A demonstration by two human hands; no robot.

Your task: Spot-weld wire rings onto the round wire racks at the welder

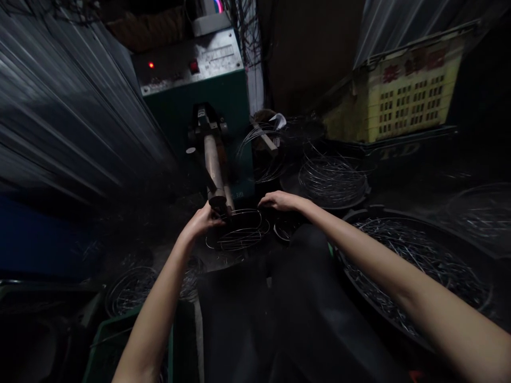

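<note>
A green machine (235,96) with a pale top panel stands ahead, and a metal arm (213,159) sticks out from it toward me. By the lower end of that arm is my left hand (203,219), its fingers closed at the left side of a round wire frame (243,238). My right hand (278,200) is at the frame's upper right, fingers bent together in a pinch; whatever they hold is too small and dark to make out. The wire frame lies below the arm's tip, above my dark-clothed lap.
To the right sits a large dark tub (415,335) of short wire pieces. Behind it are a tray of wire rings (333,178) and a yellow crate (411,101). A hammer-like tool (265,138) leans beside the machine. At lower left is a green crate (107,340).
</note>
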